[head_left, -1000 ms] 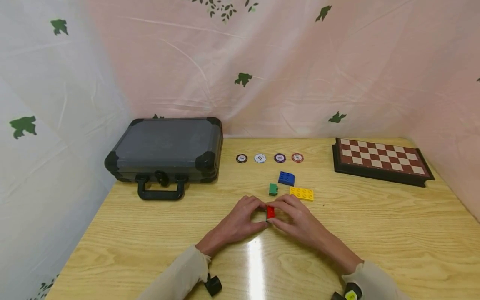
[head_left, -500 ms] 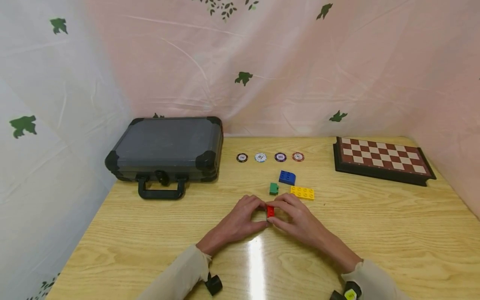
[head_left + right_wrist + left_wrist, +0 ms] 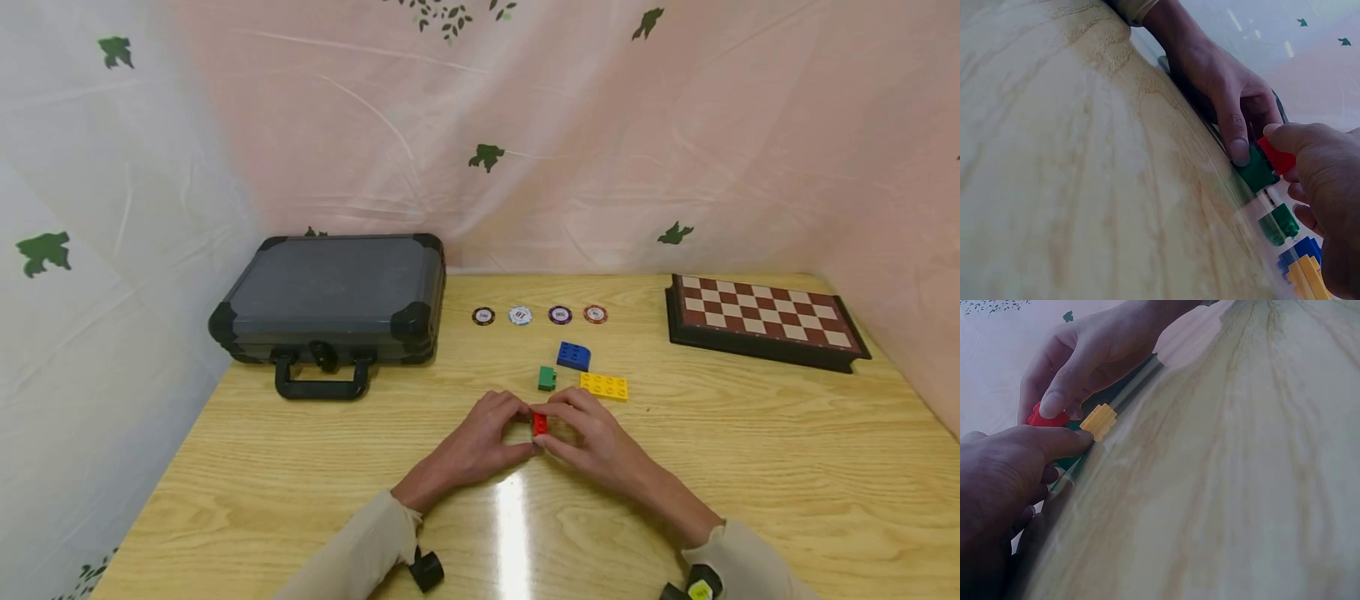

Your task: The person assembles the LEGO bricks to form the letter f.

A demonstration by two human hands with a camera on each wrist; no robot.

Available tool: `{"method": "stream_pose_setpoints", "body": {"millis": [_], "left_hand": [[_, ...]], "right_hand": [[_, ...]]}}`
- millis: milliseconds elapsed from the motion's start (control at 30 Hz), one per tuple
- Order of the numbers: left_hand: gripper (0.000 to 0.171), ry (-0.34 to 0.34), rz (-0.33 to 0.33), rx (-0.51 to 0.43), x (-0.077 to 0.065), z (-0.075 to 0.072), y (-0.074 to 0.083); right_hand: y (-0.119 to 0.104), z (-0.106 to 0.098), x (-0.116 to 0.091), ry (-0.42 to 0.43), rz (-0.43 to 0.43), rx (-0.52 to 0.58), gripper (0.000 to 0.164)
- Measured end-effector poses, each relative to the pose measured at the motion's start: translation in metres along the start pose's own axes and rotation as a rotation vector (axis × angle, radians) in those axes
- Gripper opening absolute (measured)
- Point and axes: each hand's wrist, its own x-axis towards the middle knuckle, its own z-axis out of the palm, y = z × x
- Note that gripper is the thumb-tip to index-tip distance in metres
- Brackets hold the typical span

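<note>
Near the middle of the table, both hands meet at a small red toy brick. My right hand pinches the red brick between thumb and fingers. Under it is a green toy brick, gripped low by the thumb and fingers of my left hand. From the right wrist, the red brick sits against the green one's top, slightly tilted; from above, it hides the green one. Just beyond the hands lie another green brick, a yellow brick and a blue brick with a rounded corner.
A dark grey case with its handle facing forward stands at the back left. Several poker chips lie in a row at the back. A checkered folding game board is at the back right, before the draped cloth.
The red brick has shifted very slightly left over the held green brick, whose edge showed beside it earlier. Both hands stay in nearly the same place; the loose bricks have not moved.
</note>
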Motion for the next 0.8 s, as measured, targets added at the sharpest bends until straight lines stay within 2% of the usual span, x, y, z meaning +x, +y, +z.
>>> {"method": "stream_pose_setpoints", "body": {"millis": [567, 800], "left_hand": [[0.032, -0.003, 0.005, 0.002, 0.0004, 0.0003, -0.0011], [0.030, -0.013, -0.017, -0.005, 0.0002, -0.0004, 0.0005]], "right_hand": [[0.0005, -0.0003, 0.0003, -0.004, 0.004, 0.000, 0.039], [-0.0003, -0.0008, 0.0002, -0.016, 0.019, 0.007, 0.039]]}}
